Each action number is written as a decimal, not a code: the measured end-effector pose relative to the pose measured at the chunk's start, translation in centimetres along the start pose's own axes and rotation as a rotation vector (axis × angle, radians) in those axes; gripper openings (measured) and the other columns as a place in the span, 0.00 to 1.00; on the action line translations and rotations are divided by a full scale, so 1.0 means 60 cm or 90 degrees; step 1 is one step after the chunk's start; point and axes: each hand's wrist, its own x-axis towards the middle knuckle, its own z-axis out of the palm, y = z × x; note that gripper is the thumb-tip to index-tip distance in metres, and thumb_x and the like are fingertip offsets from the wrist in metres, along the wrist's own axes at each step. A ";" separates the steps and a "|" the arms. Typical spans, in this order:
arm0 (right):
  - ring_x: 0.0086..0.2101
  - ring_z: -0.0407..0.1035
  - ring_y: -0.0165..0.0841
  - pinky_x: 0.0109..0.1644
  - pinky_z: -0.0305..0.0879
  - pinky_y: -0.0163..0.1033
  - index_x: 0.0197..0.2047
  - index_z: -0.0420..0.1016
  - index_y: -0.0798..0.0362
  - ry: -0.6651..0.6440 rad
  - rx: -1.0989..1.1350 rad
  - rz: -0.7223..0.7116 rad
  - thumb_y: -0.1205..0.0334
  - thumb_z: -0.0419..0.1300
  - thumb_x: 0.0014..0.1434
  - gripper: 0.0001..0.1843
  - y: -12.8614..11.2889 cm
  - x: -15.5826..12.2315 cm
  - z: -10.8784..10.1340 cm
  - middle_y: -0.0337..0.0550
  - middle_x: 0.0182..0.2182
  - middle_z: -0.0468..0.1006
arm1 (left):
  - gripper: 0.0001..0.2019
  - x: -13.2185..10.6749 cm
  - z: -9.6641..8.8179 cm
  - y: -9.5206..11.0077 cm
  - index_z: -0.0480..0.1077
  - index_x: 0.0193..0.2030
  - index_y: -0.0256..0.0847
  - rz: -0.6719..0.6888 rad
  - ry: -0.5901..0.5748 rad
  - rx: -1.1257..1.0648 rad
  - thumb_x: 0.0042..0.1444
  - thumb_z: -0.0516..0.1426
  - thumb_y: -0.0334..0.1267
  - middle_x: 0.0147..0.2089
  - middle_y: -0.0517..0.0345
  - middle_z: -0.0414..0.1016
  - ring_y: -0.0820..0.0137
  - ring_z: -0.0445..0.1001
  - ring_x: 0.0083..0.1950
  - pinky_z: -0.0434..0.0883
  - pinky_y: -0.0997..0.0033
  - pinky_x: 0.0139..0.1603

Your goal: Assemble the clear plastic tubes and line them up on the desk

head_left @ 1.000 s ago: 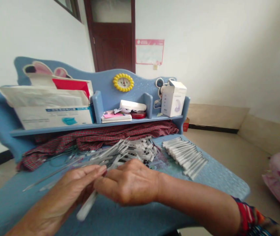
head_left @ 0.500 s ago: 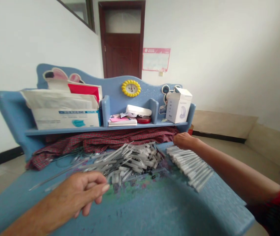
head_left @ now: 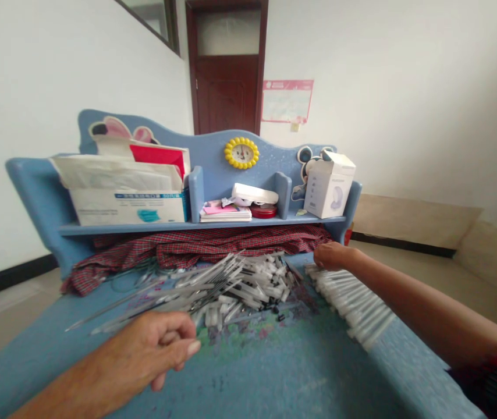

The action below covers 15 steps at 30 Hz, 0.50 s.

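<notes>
Row of slender clear plastic pens (head_left: pixel 364 308), right side of blue table (head_left: pixel 283 369), looks done; central heap of translucent and black plastic parts (head_left: pixel 248 286) looks unworked. Left hand (head_left: pixel 159 346) near left, loosely curled, thumb apart. Right hand (head_left: pixel 334 256) at row's far end; grip hidden, cannot tell.

A room in a home is suggested — a blue child's desk (head_left: pixel 301 366) is topped by a matching shelf unit (head_left: pixel 178 139), trimmed with a cartoon mouse cutout (head_left: pixel 305 155) and a yellow flower-rimmed clock (head_left: pixel 241 153) — while a dark red panelled door (head_left: pixel 226 93), crowned by a glazed transom (head_left: pixel 228 33), is set beside plain white walls (head_left: pixel 383 87)
</notes>
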 end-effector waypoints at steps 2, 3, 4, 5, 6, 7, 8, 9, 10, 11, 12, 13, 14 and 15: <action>0.42 0.68 0.35 0.44 0.66 0.46 0.48 0.67 0.57 0.011 0.005 -0.003 0.59 0.54 0.60 0.15 0.000 -0.004 0.000 0.47 0.45 0.70 | 0.11 0.000 0.000 -0.002 0.68 0.32 0.43 0.001 -0.001 0.000 0.52 0.53 0.48 0.24 0.67 0.70 0.77 0.66 0.21 0.55 0.83 0.18; 0.42 0.67 0.35 0.44 0.66 0.46 0.49 0.66 0.57 0.016 0.008 -0.002 0.58 0.54 0.60 0.16 0.000 -0.004 0.000 0.47 0.45 0.70 | 0.11 0.000 0.000 -0.001 0.68 0.32 0.43 0.006 0.000 0.003 0.52 0.53 0.48 0.24 0.67 0.70 0.77 0.66 0.21 0.56 0.82 0.18; 0.42 0.68 0.35 0.44 0.66 0.46 0.48 0.67 0.58 0.020 0.011 0.000 0.59 0.54 0.60 0.15 0.000 -0.004 0.000 0.47 0.45 0.70 | 0.11 0.000 -0.001 0.000 0.69 0.32 0.43 0.013 0.003 0.006 0.52 0.53 0.48 0.24 0.67 0.70 0.77 0.66 0.21 0.56 0.82 0.19; 0.42 0.68 0.35 0.44 0.66 0.45 0.47 0.68 0.58 0.024 0.014 0.002 0.61 0.54 0.60 0.14 0.000 -0.004 0.000 0.47 0.44 0.71 | 0.11 0.000 -0.001 0.001 0.69 0.32 0.42 0.019 0.005 0.011 0.52 0.53 0.48 0.24 0.66 0.70 0.76 0.66 0.21 0.57 0.82 0.20; 0.42 0.68 0.35 0.44 0.66 0.44 0.45 0.70 0.59 0.028 0.018 0.004 0.64 0.54 0.60 0.11 0.001 -0.003 0.000 0.48 0.42 0.72 | 0.12 -0.001 -0.003 0.004 0.69 0.33 0.42 0.026 0.008 0.017 0.52 0.53 0.48 0.23 0.66 0.70 0.76 0.66 0.21 0.58 0.82 0.20; 0.42 0.69 0.36 0.44 0.65 0.42 0.43 0.71 0.59 0.032 0.022 0.004 0.68 0.54 0.59 0.09 0.001 -0.003 0.001 0.49 0.41 0.74 | 0.12 -0.003 -0.004 0.008 0.69 0.33 0.41 0.030 0.014 0.024 0.52 0.53 0.47 0.23 0.66 0.70 0.76 0.67 0.21 0.58 0.82 0.21; 0.42 0.70 0.37 0.44 0.65 0.40 0.40 0.73 0.59 0.037 0.026 0.003 0.72 0.54 0.57 0.09 0.001 -0.003 0.002 0.51 0.40 0.75 | 0.12 -0.006 -0.006 0.012 0.69 0.34 0.41 0.031 0.012 0.028 0.52 0.53 0.48 0.24 0.65 0.70 0.75 0.67 0.22 0.59 0.81 0.21; 0.42 0.70 0.37 0.43 0.64 0.39 0.39 0.74 0.60 0.044 0.031 0.000 0.76 0.54 0.55 0.11 0.001 -0.004 0.002 0.52 0.39 0.76 | 0.13 -0.010 -0.008 0.018 0.69 0.33 0.40 0.031 0.026 0.035 0.52 0.53 0.48 0.23 0.65 0.69 0.75 0.67 0.21 0.59 0.81 0.21; 0.42 0.70 0.38 0.42 0.63 0.38 0.39 0.74 0.59 0.055 0.035 -0.005 0.78 0.54 0.53 0.13 0.001 -0.006 0.003 0.53 0.39 0.76 | 0.13 -0.015 -0.010 0.023 0.69 0.33 0.39 0.028 0.038 0.039 0.52 0.53 0.47 0.23 0.64 0.69 0.75 0.67 0.21 0.60 0.80 0.22; 0.42 0.70 0.38 0.41 0.63 0.37 0.39 0.75 0.59 0.068 0.041 -0.010 0.79 0.53 0.52 0.14 -0.001 -0.008 0.004 0.55 0.40 0.76 | 0.12 -0.020 -0.013 0.028 0.69 0.31 0.39 0.033 0.046 0.039 0.51 0.53 0.46 0.22 0.64 0.68 0.75 0.67 0.22 0.61 0.79 0.22; 0.42 0.70 0.38 0.41 0.62 0.37 0.39 0.75 0.60 0.086 0.046 -0.017 0.80 0.52 0.52 0.15 -0.003 -0.010 0.004 0.56 0.40 0.76 | 0.12 -0.025 -0.015 0.032 0.69 0.31 0.38 0.036 0.051 0.044 0.51 0.53 0.46 0.22 0.64 0.67 0.75 0.67 0.22 0.62 0.79 0.23; 0.42 0.70 0.38 0.40 0.61 0.37 0.40 0.75 0.61 0.107 0.052 -0.026 0.79 0.50 0.54 0.15 -0.008 -0.011 0.004 0.58 0.39 0.76 | 0.12 -0.029 -0.017 0.035 0.69 0.30 0.38 0.034 0.058 0.048 0.51 0.53 0.45 0.21 0.64 0.67 0.75 0.67 0.22 0.61 0.79 0.23; 0.41 0.71 0.39 0.39 0.61 0.37 0.39 0.75 0.60 0.123 0.058 -0.040 0.77 0.50 0.55 0.14 -0.016 -0.011 0.002 0.58 0.38 0.76 | 0.11 -0.032 -0.020 0.035 0.69 0.30 0.38 0.034 0.064 0.040 0.51 0.53 0.45 0.22 0.64 0.68 0.75 0.68 0.22 0.62 0.79 0.23; 0.40 0.71 0.39 0.38 0.60 0.38 0.39 0.75 0.59 0.140 0.064 -0.054 0.74 0.51 0.56 0.13 -0.029 -0.012 -0.002 0.59 0.36 0.77 | 0.11 -0.035 -0.022 0.034 0.69 0.30 0.37 0.036 0.072 0.036 0.50 0.54 0.44 0.23 0.63 0.68 0.75 0.68 0.22 0.62 0.79 0.23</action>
